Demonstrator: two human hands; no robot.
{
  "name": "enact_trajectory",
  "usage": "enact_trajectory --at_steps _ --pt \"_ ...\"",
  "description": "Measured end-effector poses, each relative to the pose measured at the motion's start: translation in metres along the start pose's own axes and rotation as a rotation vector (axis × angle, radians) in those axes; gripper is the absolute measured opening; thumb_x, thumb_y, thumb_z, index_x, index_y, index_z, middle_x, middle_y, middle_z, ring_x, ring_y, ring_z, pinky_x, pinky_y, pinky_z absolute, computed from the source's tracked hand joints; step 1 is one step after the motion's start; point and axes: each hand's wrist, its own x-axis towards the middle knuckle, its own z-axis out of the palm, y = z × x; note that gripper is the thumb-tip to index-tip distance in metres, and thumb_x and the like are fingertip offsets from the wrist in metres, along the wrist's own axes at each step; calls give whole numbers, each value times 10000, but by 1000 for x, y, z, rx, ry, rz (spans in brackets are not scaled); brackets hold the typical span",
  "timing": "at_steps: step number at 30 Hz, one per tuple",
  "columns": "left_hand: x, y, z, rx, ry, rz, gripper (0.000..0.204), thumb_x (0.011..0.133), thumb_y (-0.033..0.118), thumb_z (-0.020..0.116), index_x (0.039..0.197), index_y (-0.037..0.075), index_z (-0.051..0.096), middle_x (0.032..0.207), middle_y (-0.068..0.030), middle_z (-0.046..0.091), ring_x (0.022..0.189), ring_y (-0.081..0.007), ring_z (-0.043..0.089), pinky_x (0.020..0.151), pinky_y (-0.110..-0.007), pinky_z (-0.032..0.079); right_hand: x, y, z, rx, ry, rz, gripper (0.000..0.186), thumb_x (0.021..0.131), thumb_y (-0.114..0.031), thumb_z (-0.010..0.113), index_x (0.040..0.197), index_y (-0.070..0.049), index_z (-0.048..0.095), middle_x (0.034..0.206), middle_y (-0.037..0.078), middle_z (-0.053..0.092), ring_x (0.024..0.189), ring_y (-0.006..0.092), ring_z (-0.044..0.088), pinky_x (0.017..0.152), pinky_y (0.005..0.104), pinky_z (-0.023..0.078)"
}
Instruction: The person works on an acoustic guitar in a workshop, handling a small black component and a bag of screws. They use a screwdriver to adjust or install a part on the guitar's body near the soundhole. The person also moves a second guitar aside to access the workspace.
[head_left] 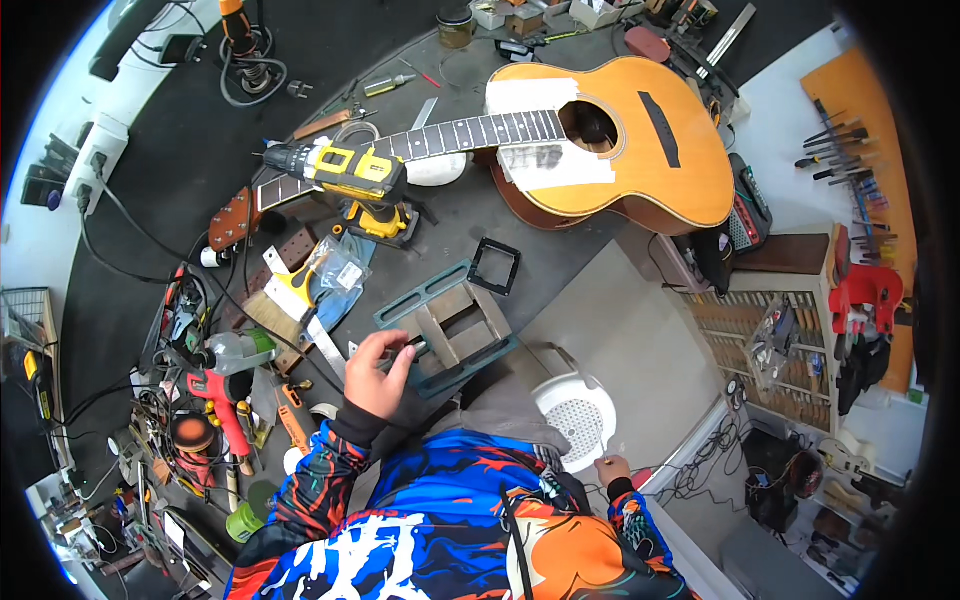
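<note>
A green metal drill-press vise with a bare steel jaw block lies at the bench's near edge, in front of my body. My left hand is at its left end, fingers and thumb curled around the end part; the part itself is mostly hidden. Beyond the vise sits a small black square frame. My right hand is lower right, beside a white perforated stool seat. Its fingers are closed, and whatever they hold is too small to make out.
An acoustic guitar lies across the bench, white paper taped on its top. A yellow cordless drill stands over its neck. Left of the vise are a brush, a red heat gun and cables. A drawer cabinet stands right.
</note>
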Motion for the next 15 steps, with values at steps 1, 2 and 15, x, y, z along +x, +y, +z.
enact_trajectory --at_steps 1,2,15 --pt "8 3 3 -3 18 18 209 838 73 690 1037 19 654 930 -121 675 848 -232 663 749 -314 510 0 2 -5 -52 -22 24 411 753 -399 711 824 5 709 800 212 685 815 373 666 773 443 519" --pt "14 6 6 14 19 25 214 836 74 692 1039 18 654 934 -122 674 849 -233 663 751 -314 511 5 5 -14 -90 -78 114 428 745 -418 704 812 5 720 813 215 690 833 376 668 786 439 519" --pt "130 36 78 384 -55 -212 243 881 164 672 1072 15 659 988 -136 682 827 -229 663 730 -335 526 233 164 -30 -311 114 -789 243 881 -161 519 1037 -69 681 691 148 676 504 257 640 493 389 532"
